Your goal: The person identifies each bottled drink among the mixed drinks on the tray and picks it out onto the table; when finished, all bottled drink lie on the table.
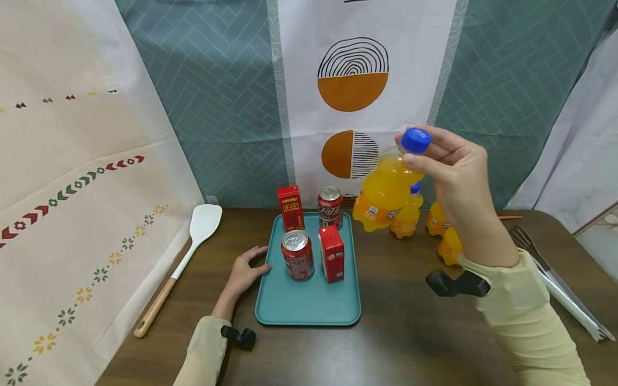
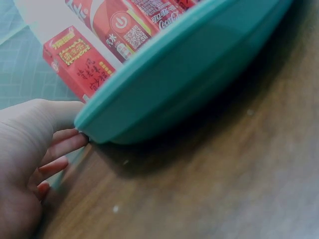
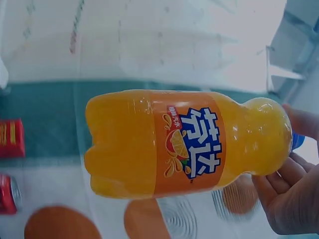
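My right hand (image 1: 461, 174) pinches an orange soda bottle (image 1: 383, 187) by its neck, just under the blue cap. The bottle hangs tilted in the air, to the right of and above a teal tray (image 1: 309, 313). The right wrist view shows its orange label (image 3: 187, 142) side-on. My left hand (image 1: 241, 276) touches the tray's left edge with thumb and fingertips, its fingers fairly straight. On the tray stand a front soda can (image 1: 298, 260), a rear soda can (image 1: 330, 206), a front red drink carton (image 1: 332, 254) and a rear red drink carton (image 1: 291, 209).
More orange soda bottles stand right of the tray, one upright bottle (image 1: 406, 217) and others partly hidden behind my right arm. A white spatula (image 1: 190, 249) with a wooden handle lies at the left. Metal tongs (image 1: 565, 289) lie at the right. Cloth hangs behind the wooden table (image 1: 386, 343).
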`<action>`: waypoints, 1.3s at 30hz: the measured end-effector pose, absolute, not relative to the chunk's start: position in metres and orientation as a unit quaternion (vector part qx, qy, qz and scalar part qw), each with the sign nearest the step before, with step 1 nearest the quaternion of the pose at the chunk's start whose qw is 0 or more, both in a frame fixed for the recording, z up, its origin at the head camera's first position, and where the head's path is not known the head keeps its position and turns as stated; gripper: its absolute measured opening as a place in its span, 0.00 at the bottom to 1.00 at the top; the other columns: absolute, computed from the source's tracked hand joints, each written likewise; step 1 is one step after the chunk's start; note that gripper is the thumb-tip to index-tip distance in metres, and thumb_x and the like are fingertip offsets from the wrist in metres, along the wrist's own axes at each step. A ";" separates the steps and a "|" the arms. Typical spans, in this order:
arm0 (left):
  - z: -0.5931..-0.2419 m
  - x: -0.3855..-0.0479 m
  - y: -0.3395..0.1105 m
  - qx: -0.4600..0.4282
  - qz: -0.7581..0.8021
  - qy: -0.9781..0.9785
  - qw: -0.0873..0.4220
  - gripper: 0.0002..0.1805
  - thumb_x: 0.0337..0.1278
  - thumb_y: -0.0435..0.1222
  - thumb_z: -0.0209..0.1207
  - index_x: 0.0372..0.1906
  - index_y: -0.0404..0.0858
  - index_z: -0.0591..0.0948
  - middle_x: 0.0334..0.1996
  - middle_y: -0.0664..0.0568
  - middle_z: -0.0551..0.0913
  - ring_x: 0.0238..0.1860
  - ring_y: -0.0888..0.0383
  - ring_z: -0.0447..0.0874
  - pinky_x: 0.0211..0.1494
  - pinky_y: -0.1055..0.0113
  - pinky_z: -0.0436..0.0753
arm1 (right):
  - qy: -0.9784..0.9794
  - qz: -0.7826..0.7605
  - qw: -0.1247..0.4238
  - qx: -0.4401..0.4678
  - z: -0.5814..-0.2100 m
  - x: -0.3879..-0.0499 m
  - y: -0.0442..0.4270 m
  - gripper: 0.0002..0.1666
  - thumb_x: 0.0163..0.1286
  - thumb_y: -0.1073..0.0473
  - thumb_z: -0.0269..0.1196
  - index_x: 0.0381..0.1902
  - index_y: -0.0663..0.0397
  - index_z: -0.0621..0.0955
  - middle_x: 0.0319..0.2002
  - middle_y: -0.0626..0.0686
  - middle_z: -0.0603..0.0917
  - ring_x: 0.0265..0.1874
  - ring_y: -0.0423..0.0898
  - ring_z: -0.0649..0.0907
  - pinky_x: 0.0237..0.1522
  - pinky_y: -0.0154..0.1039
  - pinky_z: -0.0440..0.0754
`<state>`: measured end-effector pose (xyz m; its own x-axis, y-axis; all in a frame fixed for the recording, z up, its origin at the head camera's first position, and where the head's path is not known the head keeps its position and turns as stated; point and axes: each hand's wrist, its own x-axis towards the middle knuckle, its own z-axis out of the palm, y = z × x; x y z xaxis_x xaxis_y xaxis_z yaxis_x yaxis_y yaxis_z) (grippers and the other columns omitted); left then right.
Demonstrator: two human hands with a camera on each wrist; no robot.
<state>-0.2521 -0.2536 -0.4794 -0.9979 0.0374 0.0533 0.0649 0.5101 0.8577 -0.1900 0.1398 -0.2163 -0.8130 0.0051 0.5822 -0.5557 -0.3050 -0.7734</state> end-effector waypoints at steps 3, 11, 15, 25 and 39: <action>-0.479 -0.252 -0.253 -0.032 -0.496 -0.868 0.018 0.27 0.53 0.33 0.66 0.62 0.37 0.78 0.69 0.36 0.69 0.75 0.41 0.59 0.77 0.43 0.57 | -0.541 0.783 0.200 0.232 -0.222 -0.196 0.152 0.17 0.59 0.75 0.65 0.48 0.68 0.83 0.38 0.51 0.91 0.42 0.43 0.89 0.55 0.30 0.81; -0.479 -0.252 -0.254 -0.032 -0.496 -0.867 0.015 0.27 0.54 0.33 0.66 0.62 0.37 0.78 0.70 0.37 0.68 0.75 0.42 0.58 0.77 0.42 0.56 | -0.593 0.766 0.219 0.116 -0.249 -0.207 0.177 0.18 0.56 0.67 0.72 0.46 0.59 0.86 0.35 0.43 0.91 0.40 0.37 0.88 0.54 0.28 0.75; -0.480 -0.253 -0.254 -0.034 -0.493 -0.869 0.013 0.28 0.54 0.34 0.66 0.62 0.37 0.78 0.70 0.36 0.68 0.75 0.41 0.58 0.77 0.41 0.56 | -0.631 0.747 0.197 0.063 -0.266 -0.213 0.190 0.22 0.55 0.61 0.74 0.49 0.55 0.85 0.36 0.39 0.90 0.42 0.34 0.87 0.54 0.27 0.73; -0.482 -0.253 -0.255 -0.033 -0.495 -0.868 0.015 0.27 0.54 0.34 0.66 0.62 0.37 0.78 0.70 0.36 0.68 0.75 0.42 0.58 0.77 0.43 0.56 | -0.749 0.650 0.129 -0.017 -0.314 -0.219 0.211 0.26 0.59 0.52 0.71 0.56 0.46 0.81 0.34 0.25 0.86 0.43 0.26 0.83 0.49 0.19 0.78; -0.481 -0.253 -0.256 -0.031 -0.498 -0.866 0.010 0.28 0.54 0.34 0.67 0.63 0.38 0.77 0.70 0.37 0.68 0.76 0.42 0.57 0.77 0.42 0.55 | -0.823 0.559 0.090 -0.049 -0.360 -0.224 0.213 0.33 0.60 0.41 0.68 0.60 0.47 0.77 0.38 0.23 0.81 0.43 0.27 0.82 0.59 0.46 0.81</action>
